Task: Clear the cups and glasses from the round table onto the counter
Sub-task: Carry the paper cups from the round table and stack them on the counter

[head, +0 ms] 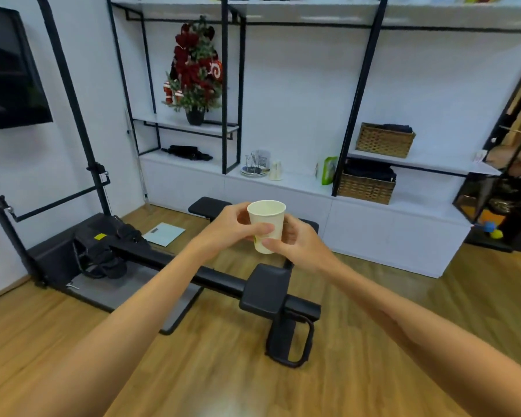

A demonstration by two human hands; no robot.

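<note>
Both hands, left hand [232, 225] and right hand [295, 240], clamped on upright paper cup [266, 225] mid-air (two-handed likely to keep it level), facing white counter [301, 183] where another cup [275, 170] sits

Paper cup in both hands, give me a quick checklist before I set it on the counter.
1. Grip: left hand and right hand both wrap the paper cup: ok.
2. Cup upright: ok.
3. Contents: looks empty; bottom unseen: cannot tell.
4. Free spot on the white counter right of the cup standing there: ok.
5. Path: black exercise bench lies on the floor between: not ok.
</note>
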